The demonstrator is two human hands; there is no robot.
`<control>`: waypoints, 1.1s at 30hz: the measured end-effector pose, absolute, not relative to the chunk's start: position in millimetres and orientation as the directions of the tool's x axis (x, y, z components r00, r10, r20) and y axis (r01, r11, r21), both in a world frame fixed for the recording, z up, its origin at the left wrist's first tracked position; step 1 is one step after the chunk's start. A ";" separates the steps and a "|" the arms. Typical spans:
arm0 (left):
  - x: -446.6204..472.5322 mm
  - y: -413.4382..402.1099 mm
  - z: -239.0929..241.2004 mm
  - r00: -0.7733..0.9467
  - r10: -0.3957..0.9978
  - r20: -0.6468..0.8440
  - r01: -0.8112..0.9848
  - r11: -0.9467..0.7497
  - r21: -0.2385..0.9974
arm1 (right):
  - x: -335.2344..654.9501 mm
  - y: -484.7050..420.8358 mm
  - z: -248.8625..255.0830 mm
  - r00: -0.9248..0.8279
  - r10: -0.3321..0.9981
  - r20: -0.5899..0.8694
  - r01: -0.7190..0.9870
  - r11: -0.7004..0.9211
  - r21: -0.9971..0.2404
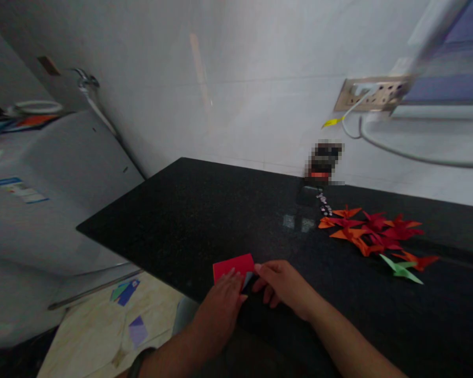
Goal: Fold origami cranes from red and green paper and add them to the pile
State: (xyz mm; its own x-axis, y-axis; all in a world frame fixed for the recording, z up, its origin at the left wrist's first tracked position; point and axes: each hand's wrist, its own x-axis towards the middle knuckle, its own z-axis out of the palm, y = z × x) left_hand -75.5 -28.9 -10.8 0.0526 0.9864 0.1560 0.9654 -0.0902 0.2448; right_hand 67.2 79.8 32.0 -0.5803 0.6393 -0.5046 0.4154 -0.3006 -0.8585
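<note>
A folded sheet of red origami paper [233, 263] lies near the front edge of the dark countertop, with a greyish-blue flap at its lower right. My left hand [227, 294] rests flat on it, fingers stretched over the lower part. At the paper's right corner, my right hand [277, 283] pinches the edge between thumb and index finger; its other fingers curl below. Farther right lie several red and orange folded paper cranes [372, 231] in a cluster. One light green paper crane [402, 268] sits at their near side.
The black countertop [161, 210] meets a tiled wall with a socket panel [372, 94] and cables. A blurred-out dark object [325, 160] leans at the wall. At left stands a white appliance [63, 173] with papers on top. Paper sheets [137, 331] lie on the floor.
</note>
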 end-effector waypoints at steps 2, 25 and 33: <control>-60.9 -22.1 -3.9 0.064 0.994 0.090 0.936 -0.091 0.340 | 60.3 81.1 30.2 -0.543 0.694 -0.473 0.383 -0.297 -0.875; -42.3 117.9 37.2 -0.195 0.959 -0.207 0.021 0.215 0.976 | 119.5 151.0 23.9 -0.291 0.935 -0.201 -0.311 -0.291 -0.905; -40.5 124.8 26.1 -0.172 0.956 -0.239 -0.132 0.218 0.967 | 121.5 157.2 15.7 -0.114 0.957 -0.268 -0.356 -0.291 -0.888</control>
State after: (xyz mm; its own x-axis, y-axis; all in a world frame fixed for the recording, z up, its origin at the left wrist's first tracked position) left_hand -40.5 124.8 26.1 -0.1721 0.9556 -0.2391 -0.1319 0.2182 0.9670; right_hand 121.5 157.2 15.7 -0.1141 0.9566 -0.2682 -0.3556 -0.2914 -0.8880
